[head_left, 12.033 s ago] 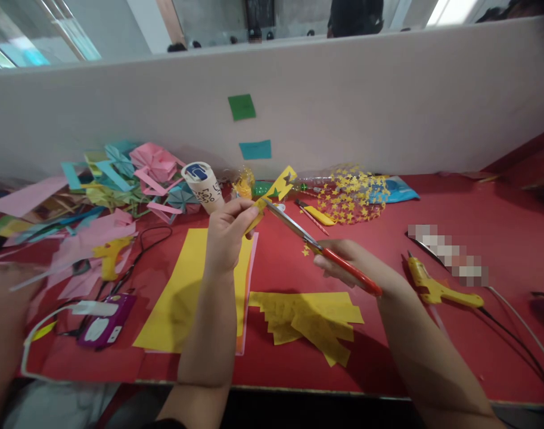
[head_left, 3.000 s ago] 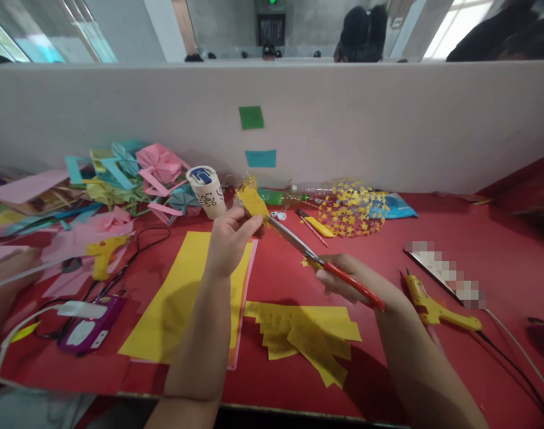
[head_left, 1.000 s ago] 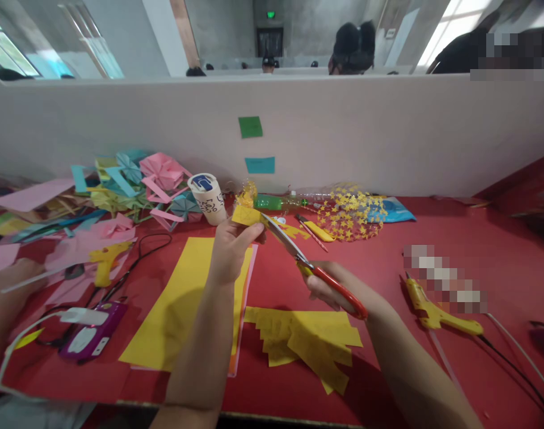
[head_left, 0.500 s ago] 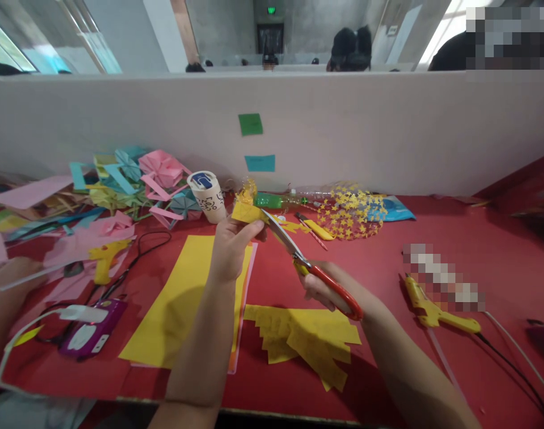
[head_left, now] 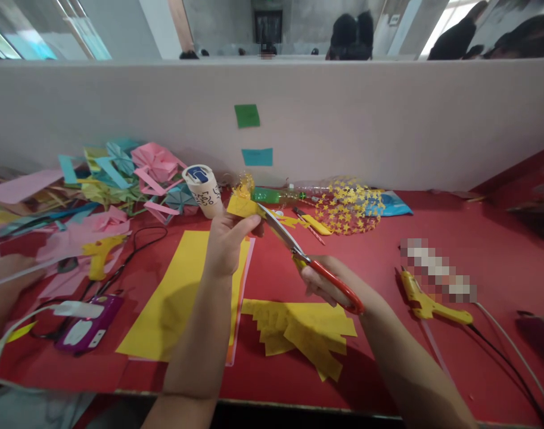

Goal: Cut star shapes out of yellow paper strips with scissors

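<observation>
My left hand pinches a small yellow paper piece above the middle of the red table. Red-handled scissors are gripped in my right hand, their blades pointing up and left and meeting the right edge of that paper. Below my left forearm lie large yellow sheets with orange and pink edges showing. A fanned pile of cut yellow paper pieces rests on the table below the scissors.
Left are folded paper shapes, a paper cup, a yellow glue gun, a purple power strip and another person's hand. Right is another glue gun. Behind lie a green bottle and star-patterned plastic.
The whole view has shifted slightly, with table items appearing a little higher and further left. Both hands keep their hold, and the scissors remain at the paper's edge.
</observation>
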### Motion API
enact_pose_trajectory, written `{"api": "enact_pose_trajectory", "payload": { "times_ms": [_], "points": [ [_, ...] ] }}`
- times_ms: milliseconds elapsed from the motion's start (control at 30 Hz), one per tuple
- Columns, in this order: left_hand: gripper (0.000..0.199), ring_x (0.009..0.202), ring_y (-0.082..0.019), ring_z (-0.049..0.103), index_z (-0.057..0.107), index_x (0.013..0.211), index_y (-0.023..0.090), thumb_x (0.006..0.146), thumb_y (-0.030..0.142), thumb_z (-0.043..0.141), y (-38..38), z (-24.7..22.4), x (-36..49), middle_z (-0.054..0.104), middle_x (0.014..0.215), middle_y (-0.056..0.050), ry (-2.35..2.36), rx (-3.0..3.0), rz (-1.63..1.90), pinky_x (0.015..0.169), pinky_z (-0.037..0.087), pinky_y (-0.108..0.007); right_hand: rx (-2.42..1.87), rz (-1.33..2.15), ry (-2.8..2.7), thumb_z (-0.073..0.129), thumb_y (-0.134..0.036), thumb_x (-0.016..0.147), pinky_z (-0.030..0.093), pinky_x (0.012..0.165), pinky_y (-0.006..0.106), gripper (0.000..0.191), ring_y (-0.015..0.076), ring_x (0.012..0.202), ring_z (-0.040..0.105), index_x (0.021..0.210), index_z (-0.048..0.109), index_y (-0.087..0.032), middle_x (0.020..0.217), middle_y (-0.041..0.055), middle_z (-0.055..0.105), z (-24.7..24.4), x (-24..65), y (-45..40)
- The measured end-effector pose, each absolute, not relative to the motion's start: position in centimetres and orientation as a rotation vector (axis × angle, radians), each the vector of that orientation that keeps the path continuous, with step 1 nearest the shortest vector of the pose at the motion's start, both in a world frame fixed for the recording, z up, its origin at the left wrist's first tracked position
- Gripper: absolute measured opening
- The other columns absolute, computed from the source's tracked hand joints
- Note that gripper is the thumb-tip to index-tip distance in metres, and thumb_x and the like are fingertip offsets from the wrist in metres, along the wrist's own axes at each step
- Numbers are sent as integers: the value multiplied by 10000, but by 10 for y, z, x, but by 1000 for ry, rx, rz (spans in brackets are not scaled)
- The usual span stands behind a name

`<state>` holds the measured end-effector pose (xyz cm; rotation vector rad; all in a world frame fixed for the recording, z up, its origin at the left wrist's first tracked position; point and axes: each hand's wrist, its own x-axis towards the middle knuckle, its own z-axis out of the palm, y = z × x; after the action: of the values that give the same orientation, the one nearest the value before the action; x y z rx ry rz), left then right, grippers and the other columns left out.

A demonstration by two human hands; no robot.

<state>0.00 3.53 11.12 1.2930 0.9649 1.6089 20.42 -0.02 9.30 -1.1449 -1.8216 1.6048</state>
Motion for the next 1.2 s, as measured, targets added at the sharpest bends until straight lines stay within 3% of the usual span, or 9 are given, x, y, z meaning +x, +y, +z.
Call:
{"api": "enact_pose_trajectory", "payload": {
  "times_ms": [167,933,1200],
  "points": [
    [83,525,-104,563,655,632,192,711,218,658,36,110,-1,622,566,15,942,1301,1602,520,471,-237,-1113,1588,-1819,548,-825,718,284,355,204,633,51,344,338,605,356,-232,450,-97,349,95,205,1],
    [106,518,-102,541,625,613,196,697,258,648,35,115,-1,592,562,20,1006,1291,1682,515,449,-245,-1235,1609,-1792,632,-681,741,256,339,194,528,55,344,340,628,379,-231,475,-91,361,99,210,2],
    [137,522,-99,517,614,595,200,728,227,635,35,115,0,569,550,22,996,1316,1684,516,436,-236,-1176,1415,-1972,553,-714,774,265,413,220,533,71,446,354,644,372,-230,554,-58,386,100,220,6]
  ]
}}
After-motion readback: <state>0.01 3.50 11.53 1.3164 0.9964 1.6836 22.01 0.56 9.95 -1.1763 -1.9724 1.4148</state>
